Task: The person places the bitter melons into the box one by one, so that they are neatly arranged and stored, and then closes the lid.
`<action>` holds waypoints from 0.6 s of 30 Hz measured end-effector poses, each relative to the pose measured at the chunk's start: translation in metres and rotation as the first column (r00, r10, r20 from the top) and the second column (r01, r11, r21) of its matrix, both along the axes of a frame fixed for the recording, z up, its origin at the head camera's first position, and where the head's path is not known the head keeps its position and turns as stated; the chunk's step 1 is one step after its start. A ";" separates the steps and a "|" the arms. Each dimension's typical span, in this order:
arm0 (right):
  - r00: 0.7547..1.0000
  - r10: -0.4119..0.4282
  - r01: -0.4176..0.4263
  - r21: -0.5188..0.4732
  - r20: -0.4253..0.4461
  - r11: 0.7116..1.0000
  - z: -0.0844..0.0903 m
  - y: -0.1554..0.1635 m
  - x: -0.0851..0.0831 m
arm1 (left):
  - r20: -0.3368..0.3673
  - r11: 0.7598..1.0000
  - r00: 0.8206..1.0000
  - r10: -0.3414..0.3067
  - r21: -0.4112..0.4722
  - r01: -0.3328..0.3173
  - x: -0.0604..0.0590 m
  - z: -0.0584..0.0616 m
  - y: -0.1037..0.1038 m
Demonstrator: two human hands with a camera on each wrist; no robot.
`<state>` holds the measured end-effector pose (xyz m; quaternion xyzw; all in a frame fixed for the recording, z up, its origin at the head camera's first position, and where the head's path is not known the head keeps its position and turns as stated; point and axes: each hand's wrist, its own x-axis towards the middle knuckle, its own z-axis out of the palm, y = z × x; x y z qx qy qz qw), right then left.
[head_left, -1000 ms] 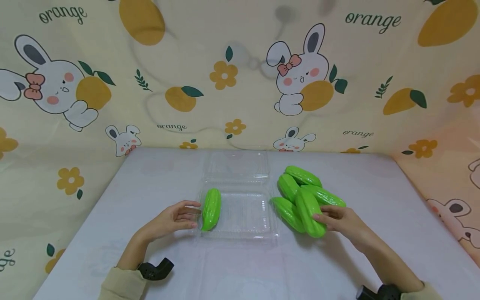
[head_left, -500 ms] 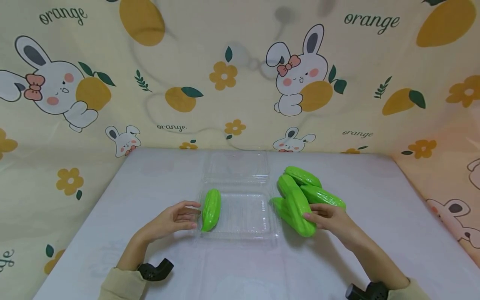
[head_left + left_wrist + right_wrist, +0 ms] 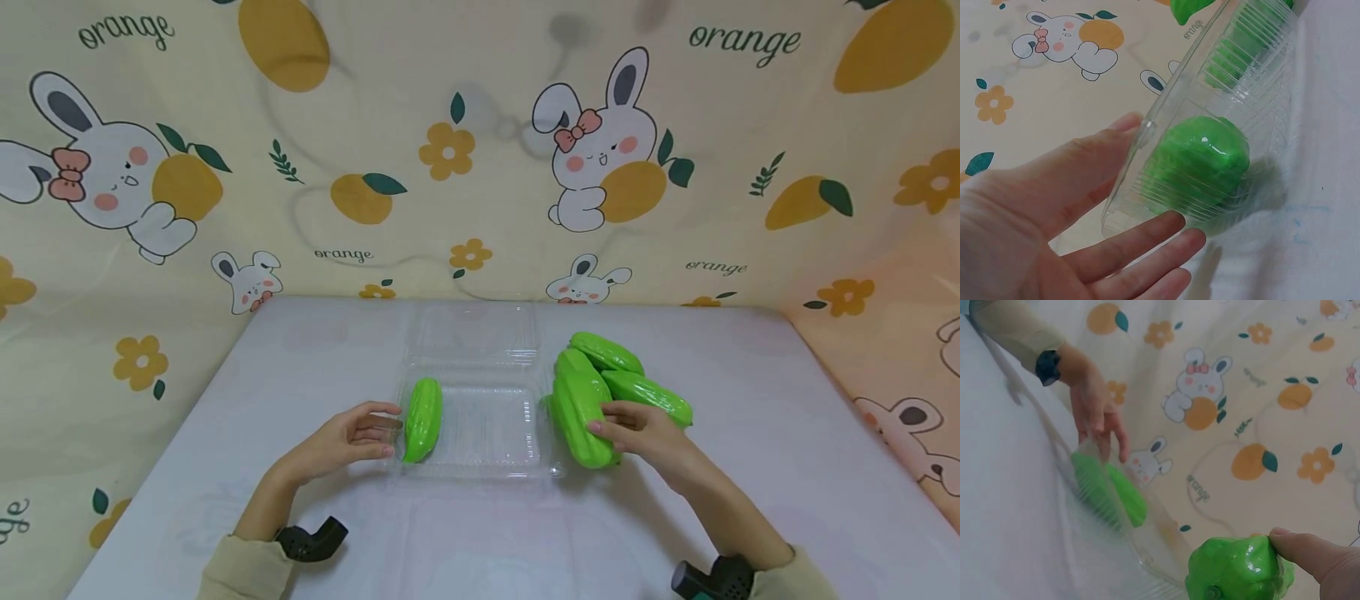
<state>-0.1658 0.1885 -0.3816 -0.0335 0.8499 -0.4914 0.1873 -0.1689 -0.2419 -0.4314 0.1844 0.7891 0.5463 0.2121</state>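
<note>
A clear plastic clamshell box (image 3: 487, 425) lies with its lid spread back, and one glossy green bitter melon (image 3: 423, 419) rests along its left side. My left hand (image 3: 351, 437) is at the box's left wall. In the left wrist view its fingers (image 3: 1141, 250) are fairly straight against the outside, with the thumb near the rim. To the right of the box, my right hand (image 3: 645, 435) pinches another bitter melon (image 3: 580, 417) between thumb and fingers. The right wrist view shows the lobed end of this held melon (image 3: 1235, 572). It partly hides one melon beneath it.
Behind the held one lie more bitter melons, including one at the back (image 3: 606, 352) and one pointing right (image 3: 648, 397). The lid (image 3: 476, 329) reaches toward the patterned backdrop (image 3: 450, 208). White sheeting covers the table (image 3: 315, 350).
My right hand has moved left with the bitter melon, bringing it closer to the box's right edge. My left hand stays in place.
</note>
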 end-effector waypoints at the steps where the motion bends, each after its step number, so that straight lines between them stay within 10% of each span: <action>1: 1.000 0.003 -0.003 0.001 -0.004 1.000 0.000 -0.001 0.000 | 0.001 1.000 1.000 0.000 0.002 0.000 0.000 0.000 0.000; 18: 1.000 0.013 -0.012 -0.076 0.009 0.997 -0.001 -0.021 -0.005 | -0.002 1.000 1.000 -0.002 0.006 0.002 0.000 0.000 0.000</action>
